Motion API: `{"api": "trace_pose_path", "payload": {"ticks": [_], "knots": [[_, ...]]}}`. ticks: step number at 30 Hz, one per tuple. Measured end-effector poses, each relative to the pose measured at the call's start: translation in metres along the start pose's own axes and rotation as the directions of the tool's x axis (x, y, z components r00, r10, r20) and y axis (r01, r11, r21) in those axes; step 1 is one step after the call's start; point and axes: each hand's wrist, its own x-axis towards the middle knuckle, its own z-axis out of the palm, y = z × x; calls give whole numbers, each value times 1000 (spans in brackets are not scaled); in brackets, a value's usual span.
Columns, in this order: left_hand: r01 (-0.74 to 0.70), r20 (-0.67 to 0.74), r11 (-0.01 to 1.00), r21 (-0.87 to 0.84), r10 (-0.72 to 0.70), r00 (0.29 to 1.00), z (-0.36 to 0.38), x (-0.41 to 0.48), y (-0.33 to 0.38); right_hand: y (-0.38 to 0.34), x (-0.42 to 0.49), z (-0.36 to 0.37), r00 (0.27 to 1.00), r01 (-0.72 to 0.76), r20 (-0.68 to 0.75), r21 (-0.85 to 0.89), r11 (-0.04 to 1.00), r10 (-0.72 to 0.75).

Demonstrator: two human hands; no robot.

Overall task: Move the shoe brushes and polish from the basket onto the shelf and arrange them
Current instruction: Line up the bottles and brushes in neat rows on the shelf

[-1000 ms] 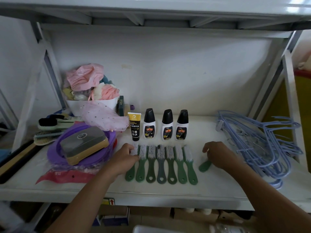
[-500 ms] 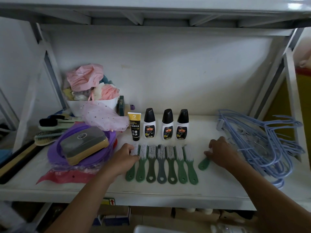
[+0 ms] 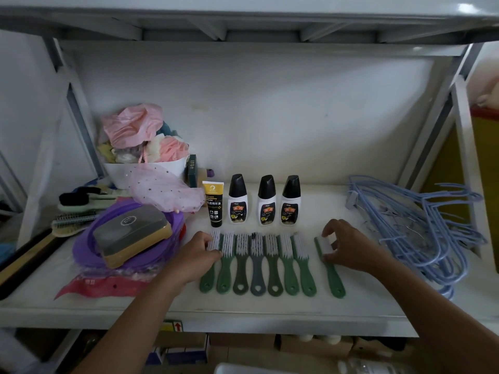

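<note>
Head view. Count: 8 brushes, 3 bottles (image 3: 266, 203), 1 tube (image 3: 214, 205), all on the shelf (image 3: 270, 311).

7 brushes lie in a tight row (image 3: 272, 265), side by side, bristle heads to the back, handles to the front edge. The eighth, the loose brush (image 3: 333, 279), lies just right of the row with a clear gap, same orientation, slightly tilted.

Bottles and tube stand upright in a line just behind the row, tube at the left end.

Left hand (image 3: 195, 259) is on the left brush (image 3: 206, 283), the row's first. Fingers curl onto its bristle head, thumb is at its neck, so it's grasping that brush. Right hand (image 3: 348, 247) pinches the loose brush's bristle head, fingers on the far end, thumb on the near end. Handle sticks out toward the front, flat on the shelf.

Looks: brushes are slim, with white bristles and green handles with a hole at the end. The grey brush (image 3: 256, 268), fourth in the row, has a greyer handle. Bottles are white with black caps and dark labels. Tube is black with a yellow top, cap down.

Rest: blue hangers (image 3: 421, 228) are piled at the right, near the right hand. At the left sit purple basins (image 3: 89, 247) with a grey-and-tan block (image 3: 132, 234) on top, and a white tub (image 3: 151, 168) of pink cloth is behind them.
</note>
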Motion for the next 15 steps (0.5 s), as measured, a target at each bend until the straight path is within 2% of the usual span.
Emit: {"api": "trace_pose_path", "payload": {"ticks": [6, 15], "knots": [[7, -6, 1000, 0, -7, 1000, 1, 0, 0, 16, 3, 1, 994, -16, 110, 8, 1000, 15], [-10, -28, 1000, 3, 10, 1000, 5, 4, -3, 10, 9, 7, 989, 58, 131, 108, 992, -72]]}}
